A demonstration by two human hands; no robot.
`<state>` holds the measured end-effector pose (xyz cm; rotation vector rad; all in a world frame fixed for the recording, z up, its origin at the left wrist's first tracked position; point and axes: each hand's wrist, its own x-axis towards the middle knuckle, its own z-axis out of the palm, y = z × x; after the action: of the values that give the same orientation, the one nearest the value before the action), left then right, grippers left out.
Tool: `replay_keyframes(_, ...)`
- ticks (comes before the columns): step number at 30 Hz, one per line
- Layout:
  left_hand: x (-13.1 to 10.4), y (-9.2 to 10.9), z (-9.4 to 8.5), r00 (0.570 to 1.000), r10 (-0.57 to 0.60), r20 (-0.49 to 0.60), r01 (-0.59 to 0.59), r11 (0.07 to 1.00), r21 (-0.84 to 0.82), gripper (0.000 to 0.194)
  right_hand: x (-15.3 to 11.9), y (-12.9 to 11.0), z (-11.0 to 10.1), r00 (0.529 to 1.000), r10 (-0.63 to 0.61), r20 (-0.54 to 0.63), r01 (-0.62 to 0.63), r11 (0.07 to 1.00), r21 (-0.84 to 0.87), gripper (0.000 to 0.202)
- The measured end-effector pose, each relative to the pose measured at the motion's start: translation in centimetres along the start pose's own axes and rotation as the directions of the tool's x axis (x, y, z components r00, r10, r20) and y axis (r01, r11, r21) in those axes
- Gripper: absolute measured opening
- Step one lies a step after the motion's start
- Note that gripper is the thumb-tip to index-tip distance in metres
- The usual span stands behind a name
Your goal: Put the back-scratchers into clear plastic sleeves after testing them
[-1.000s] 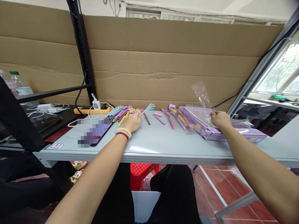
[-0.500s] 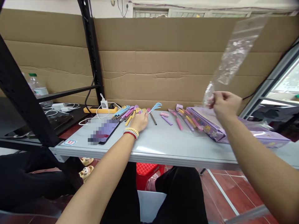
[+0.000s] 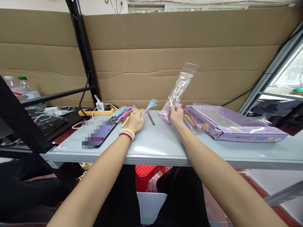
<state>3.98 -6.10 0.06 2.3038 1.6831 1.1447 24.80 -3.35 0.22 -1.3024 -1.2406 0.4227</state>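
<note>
Holding clr bag (image 3: 180, 85), room to tbl edge (image 3: 156, 160)

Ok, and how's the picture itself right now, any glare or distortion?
Head view: a glare streak on the table, white highlights on the clear bag in the right hand; head view, right edge: the window is washed out; head view, left: pixelated blocks hide part of the phone, and the tall black post leans, perhaps from wide-angle distortion.
</note>
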Motion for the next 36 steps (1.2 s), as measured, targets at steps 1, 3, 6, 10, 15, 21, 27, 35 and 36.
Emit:
replay_keyframes(1, 0.0, 0.0, 0.0, 1.0, 0.006, -0.011, -0.006, 1.0, -0.029, 0.034, -0.1, 0.2, -0.2, 1.0, 0.026, 0.0, -0.026, 0.999, -0.024, 0.022)
replay_keyframes(3, 0.1, 0.0, 0.0, 1.0, 0.005, -0.019, -0.007, 0.997, -0.077, 0.033, -0.2, 0.4, -0.4, 0.997, 0.081, -0.016, -0.081, 0.996, -0.029, 0.023)
replay_keyframes(6, 0.1, 0.0, -0.1, 1.0, -0.016, -0.01, 0.015, 0.993, -0.12, 0.033, -0.6, 0.3, -0.3, 0.99, 0.111, 0.085, -0.103, 0.99, -0.096, 0.039)
replay_keyframes(10, 0.0, 0.1, -0.2, 0.999, 0.026, -0.031, -0.03, 0.99, -0.136, 0.029, -1.0, 0.3, -0.4, 0.975, 0.123, 0.185, -0.053, 0.938, -0.344, 0.049)
replay_keyframes(15, -0.2, 0.5, -0.1, 0.996, 0.083, 0.034, -0.075, 0.982, -0.174, 0.032, -1.5, -0.2, -0.8, 0.988, -0.012, 0.152, 0.091, 0.845, -0.527, 0.036)
replay_keyframes(21, -0.4, 0.5, -0.1, 0.982, 0.157, 0.108, -0.147, 0.985, -0.092, 0.032, -2.7, -2.2, -0.2, 0.889, -0.162, 0.427, 0.079, 0.975, 0.206, 0.044)
replay_keyframes(27, -0.9, 1.2, -0.3, 0.96, 0.246, 0.132, -0.256, 0.964, 0.066, 0.031, -3.1, -2.4, 0.7, 0.897, -0.098, 0.43, -0.098, 0.906, 0.412, 0.048)
replay_keyframes(35, 0.4, -0.2, -1.6, 0.977, 0.183, -0.109, -0.149, 0.953, 0.265, 0.031, -1.2, -2.7, -1.0, 0.995, 0.077, 0.07, -0.103, 0.793, 0.6, 0.036)
replay_keyframes(36, 0.5, -0.6, -1.9, 0.973, 0.17, -0.159, -0.122, 0.955, 0.272, 0.03, -0.7, -2.7, -1.8, 0.994, 0.107, -0.006, -0.078, 0.767, 0.637, 0.034)
